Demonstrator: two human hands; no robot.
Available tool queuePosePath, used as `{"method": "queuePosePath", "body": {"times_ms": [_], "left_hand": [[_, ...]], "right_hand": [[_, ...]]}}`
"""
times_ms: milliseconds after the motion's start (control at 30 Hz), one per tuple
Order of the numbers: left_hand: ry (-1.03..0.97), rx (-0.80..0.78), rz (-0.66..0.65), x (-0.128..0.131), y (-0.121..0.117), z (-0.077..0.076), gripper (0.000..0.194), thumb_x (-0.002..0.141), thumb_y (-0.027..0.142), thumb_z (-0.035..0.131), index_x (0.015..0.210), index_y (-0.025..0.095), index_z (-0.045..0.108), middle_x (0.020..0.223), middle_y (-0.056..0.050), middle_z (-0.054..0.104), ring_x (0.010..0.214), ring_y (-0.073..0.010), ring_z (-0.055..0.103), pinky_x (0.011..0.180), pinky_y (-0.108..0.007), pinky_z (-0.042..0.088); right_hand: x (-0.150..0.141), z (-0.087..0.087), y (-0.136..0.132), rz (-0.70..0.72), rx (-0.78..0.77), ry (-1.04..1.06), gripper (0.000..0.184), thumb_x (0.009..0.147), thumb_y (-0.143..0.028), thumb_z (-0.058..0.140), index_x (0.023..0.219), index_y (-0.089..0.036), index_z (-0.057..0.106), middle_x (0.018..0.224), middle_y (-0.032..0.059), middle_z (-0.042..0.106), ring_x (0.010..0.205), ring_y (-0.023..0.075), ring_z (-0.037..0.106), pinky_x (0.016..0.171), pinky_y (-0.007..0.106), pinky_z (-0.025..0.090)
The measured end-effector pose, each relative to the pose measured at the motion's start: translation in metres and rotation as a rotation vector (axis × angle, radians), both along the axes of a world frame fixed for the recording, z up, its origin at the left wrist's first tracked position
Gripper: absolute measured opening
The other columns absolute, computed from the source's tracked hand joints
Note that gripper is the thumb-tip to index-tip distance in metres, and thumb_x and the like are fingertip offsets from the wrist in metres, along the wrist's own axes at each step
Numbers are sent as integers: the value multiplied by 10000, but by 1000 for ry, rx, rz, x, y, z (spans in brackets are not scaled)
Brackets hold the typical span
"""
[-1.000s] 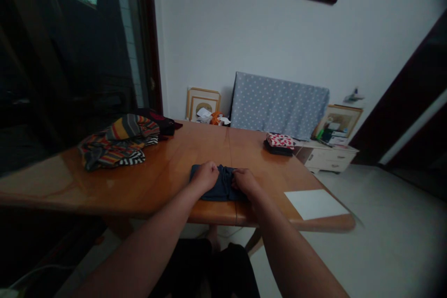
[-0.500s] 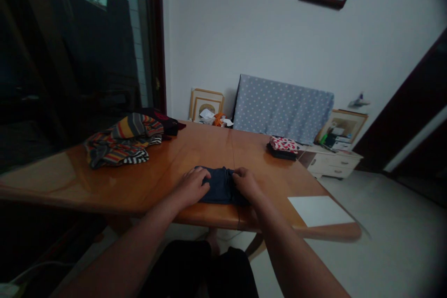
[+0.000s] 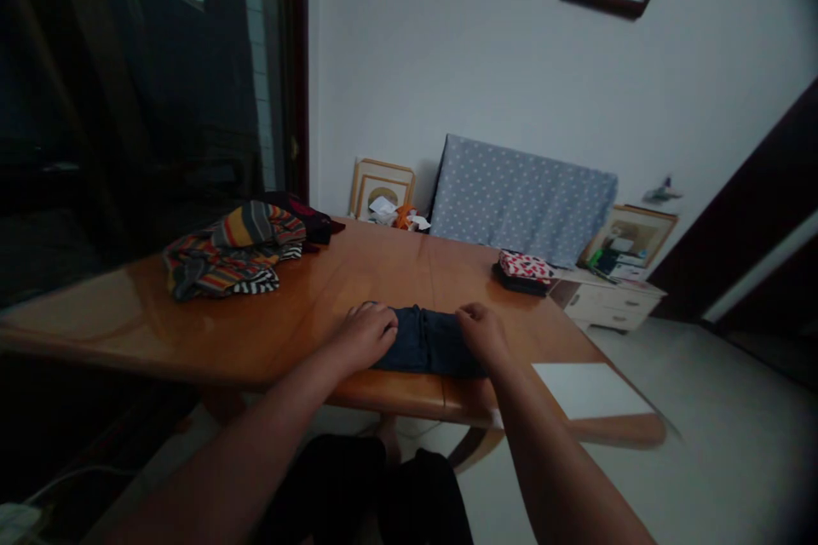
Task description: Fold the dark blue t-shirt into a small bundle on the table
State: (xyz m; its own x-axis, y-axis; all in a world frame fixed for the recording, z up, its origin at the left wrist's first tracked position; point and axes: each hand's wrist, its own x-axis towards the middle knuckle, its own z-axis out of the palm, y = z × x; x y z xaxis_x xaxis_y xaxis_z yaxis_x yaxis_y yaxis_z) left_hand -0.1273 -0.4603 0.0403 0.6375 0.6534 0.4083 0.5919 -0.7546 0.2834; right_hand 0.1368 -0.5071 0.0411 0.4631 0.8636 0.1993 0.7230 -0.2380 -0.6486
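Note:
A dark blue piece of cloth [image 3: 409, 349], possibly a garment, lies as a narrow folded strip along the table's near edge, with a raised crease across its middle. My left hand [image 3: 369, 335] rests at its left end, fingers curled over the fabric. At the right end my right hand [image 3: 482, 334] has thumb and fingertips closed on the upper corner. Both palms hide parts of the cloth's ends.
The wooden table [image 3: 383, 264] bears a heap of striped clothes [image 3: 236, 247] at left and a folded stack with a red-and-white patterned top [image 3: 525, 266] at right. A white sheet [image 3: 591, 390] lies by the right edge. Behind stands a dotted blue cloth cover [image 3: 521, 196].
My right hand has moved right along the cloth, and more of the strip shows flat right of the crease. My left hand stays at the left end, fingers more curled. The view has shifted slightly.

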Motion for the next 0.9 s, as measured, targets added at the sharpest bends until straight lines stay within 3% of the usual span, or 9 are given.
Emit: {"method": "queuePosePath", "body": {"times_ms": [133,233,333,467,567,733,800,900], "left_hand": [[-19,-13,-60,34,1,-12,289,973,325,472,1179,213,640,1284,-99,647,1232,-251,562,1042,-411,413],[53,-76,-107,50,0,-25,478,980,417,474,1387,174,540,1532,-152,478,1437,-287,404,1155,-466,320],[146,-109,-140,55,-4,-33,538,977,449,472,1443,182,496,1588,-154,407,1501,-298,304,1198,-515,240],[152,-129,-130,53,-9,-33,524,974,444,472,1439,205,505,1595,-139,403,1513,-292,281,1206,-527,211],[137,-148,-130,52,-9,-32,532,976,451,466,1450,210,498,1601,-137,392,1515,-286,277,1207,-518,203],[63,-173,-125,51,-7,-34,660,977,440,467,1579,236,291,1617,-119,369,1511,-259,290,1210,-479,204],[73,-187,-131,51,-7,-34,643,987,440,445,1581,246,293,1628,-115,347,1515,-264,281,1208,-491,198],[119,-183,-132,50,-8,-35,551,995,451,421,1507,249,438,1631,-114,341,1523,-276,259,1212,-508,172]], "right_hand": [[46,-8,-10,-125,-187,-56,340,873,-457,575,821,-159,731,767,121,721,726,216,677,624,267,426],[60,-20,-16,-98,-324,5,446,871,-554,563,698,-163,692,642,110,671,608,201,632,565,277,394],[58,-28,-17,-48,-303,125,426,827,-568,628,672,-172,651,590,67,629,547,168,578,515,260,360],[44,-27,-14,-8,-211,231,227,766,-377,704,687,-187,608,583,14,597,539,143,538,502,236,357],[36,-22,-16,-29,-157,331,167,757,-324,694,718,-195,596,574,-16,562,528,133,515,483,228,347],[31,-12,-21,-79,-201,480,211,730,-326,736,691,-195,576,469,-54,449,411,114,406,398,236,258],[29,-8,-22,-74,-224,528,187,741,-308,727,707,-181,593,473,-37,482,405,122,426,390,239,286],[24,1,-23,-19,-218,630,118,792,-266,662,808,-150,644,592,31,624,510,164,581,474,252,451]]}}
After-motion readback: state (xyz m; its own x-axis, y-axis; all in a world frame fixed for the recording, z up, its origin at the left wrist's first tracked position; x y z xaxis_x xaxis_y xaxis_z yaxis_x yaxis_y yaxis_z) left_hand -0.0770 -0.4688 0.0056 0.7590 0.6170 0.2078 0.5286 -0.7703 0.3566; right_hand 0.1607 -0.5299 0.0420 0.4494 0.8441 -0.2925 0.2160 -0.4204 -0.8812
